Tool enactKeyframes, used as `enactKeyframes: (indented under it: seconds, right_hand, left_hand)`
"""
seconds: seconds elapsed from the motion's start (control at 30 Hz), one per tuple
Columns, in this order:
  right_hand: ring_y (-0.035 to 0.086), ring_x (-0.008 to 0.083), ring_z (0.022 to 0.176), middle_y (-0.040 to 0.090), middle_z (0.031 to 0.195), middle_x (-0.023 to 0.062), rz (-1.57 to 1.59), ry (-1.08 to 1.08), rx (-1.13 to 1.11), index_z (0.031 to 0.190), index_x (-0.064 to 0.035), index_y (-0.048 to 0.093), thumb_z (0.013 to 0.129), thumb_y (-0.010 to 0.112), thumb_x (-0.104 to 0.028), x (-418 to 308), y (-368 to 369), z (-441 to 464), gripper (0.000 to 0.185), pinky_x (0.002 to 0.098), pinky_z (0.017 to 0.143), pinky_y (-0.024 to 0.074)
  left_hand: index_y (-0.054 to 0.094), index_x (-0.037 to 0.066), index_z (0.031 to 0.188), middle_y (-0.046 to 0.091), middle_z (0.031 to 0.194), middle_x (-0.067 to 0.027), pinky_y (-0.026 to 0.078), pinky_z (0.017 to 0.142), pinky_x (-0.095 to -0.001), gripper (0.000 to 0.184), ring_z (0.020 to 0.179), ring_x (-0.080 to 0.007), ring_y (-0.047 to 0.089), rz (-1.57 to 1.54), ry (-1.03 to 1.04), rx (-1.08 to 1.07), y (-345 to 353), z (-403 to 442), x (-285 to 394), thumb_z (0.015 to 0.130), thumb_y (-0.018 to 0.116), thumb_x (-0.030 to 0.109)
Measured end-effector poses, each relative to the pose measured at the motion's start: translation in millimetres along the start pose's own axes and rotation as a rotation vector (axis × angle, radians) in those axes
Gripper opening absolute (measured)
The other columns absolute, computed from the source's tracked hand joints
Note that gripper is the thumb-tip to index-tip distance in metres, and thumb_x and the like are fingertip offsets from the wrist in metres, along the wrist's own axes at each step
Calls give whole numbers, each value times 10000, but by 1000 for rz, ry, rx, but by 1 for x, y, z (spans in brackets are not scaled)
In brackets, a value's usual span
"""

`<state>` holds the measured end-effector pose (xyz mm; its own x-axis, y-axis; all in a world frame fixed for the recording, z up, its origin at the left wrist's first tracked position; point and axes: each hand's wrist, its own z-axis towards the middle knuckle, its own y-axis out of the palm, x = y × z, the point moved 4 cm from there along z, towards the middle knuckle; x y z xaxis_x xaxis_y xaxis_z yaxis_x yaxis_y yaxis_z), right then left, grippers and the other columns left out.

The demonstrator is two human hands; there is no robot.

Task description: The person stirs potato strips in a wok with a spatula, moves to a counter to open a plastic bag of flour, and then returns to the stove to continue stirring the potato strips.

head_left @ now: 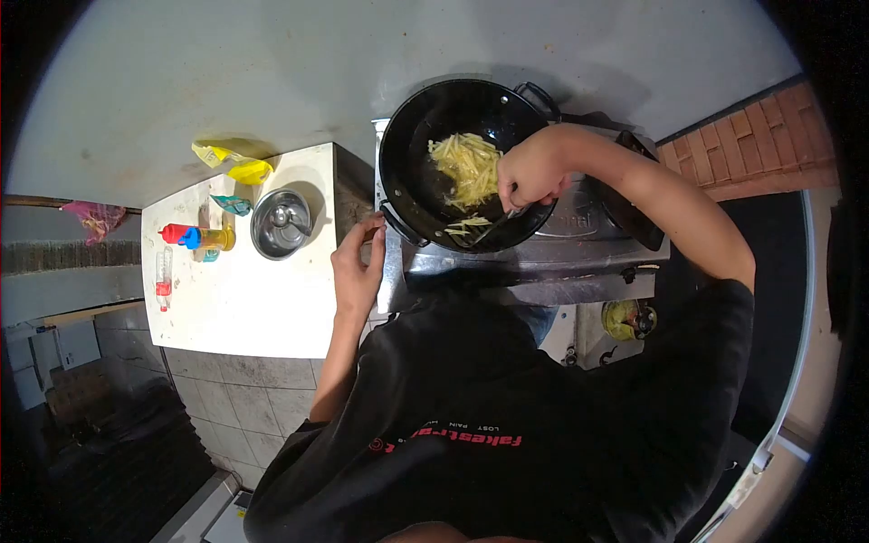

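A black wok with two side handles sits on the stove. Pale yellow strips, like cut potato, lie in its middle. My right hand is above the wok's right side, closed around the handle of a metal spatula. Its blade is low in the wok, with a few strips at it; the grip is mostly covered by my fingers. My left hand is at the stove's left edge by the near wok handle. Its thumb and fingers are apart; whether the fingertips touch the handle, I cannot tell.
Left of the stove, a white table bears a steel bowl, a red-capped bottle, a blue-capped bottle, a clear plastic bottle and a yellow bag. A dark flat pan or lid lies on the stove's right.
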<state>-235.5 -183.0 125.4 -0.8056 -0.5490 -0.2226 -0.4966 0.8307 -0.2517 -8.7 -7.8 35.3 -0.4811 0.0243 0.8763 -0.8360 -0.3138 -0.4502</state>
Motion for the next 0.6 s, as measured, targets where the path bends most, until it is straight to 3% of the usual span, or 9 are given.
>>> enactKeyframes:
  seconds: [0.13,0.2,0.3,0.5,0.57,0.6]
  right_hand:
    - [648,169,611,692,770,66,17,5,78,1264,-168,704,913,551,-221,-7,2,15,387,322,558,565]
    - [664,177,622,708,790,74,16,21,121,1262,-160,703,917,544,-213,-7,4,22,384,331,564,575]
    - [671,187,614,720,793,85,89,-10,227,1249,-140,707,926,528,-192,-4,5,34,373,343,546,573]
    - [657,195,574,703,732,88,18,33,286,1223,-141,721,927,533,-200,4,-4,28,355,334,527,567]
    - [654,223,616,677,719,111,8,-12,149,860,-27,669,875,526,-156,3,-2,18,193,366,541,558]
    - [654,223,616,677,719,111,8,-11,148,860,-27,669,875,526,-156,2,-2,14,193,366,541,558]
  left_hand:
    - [676,-45,1109,728,1195,-178,555,913,-342,162,1036,-260,737,-12,-8,-2,3,-2,-2,974,622,28]
    - [672,-63,1129,715,1223,-183,524,1019,-359,181,1161,-237,680,-41,-48,-33,3,-2,0,1014,604,59]
    - [676,-46,1095,721,1210,-186,564,928,-348,152,1056,-270,732,-30,2,6,4,-2,-2,965,614,3]
    - [676,-42,1094,721,1210,-186,564,922,-350,151,1052,-270,733,-38,0,-1,3,-2,-1,967,606,1]
    - [675,-42,1094,722,1209,-184,564,916,-349,150,1047,-267,734,-30,5,-1,3,-2,-2,969,607,5]
    - [674,-42,1094,723,1207,-182,564,911,-347,150,1042,-263,736,-24,10,0,3,-2,-2,971,607,10]
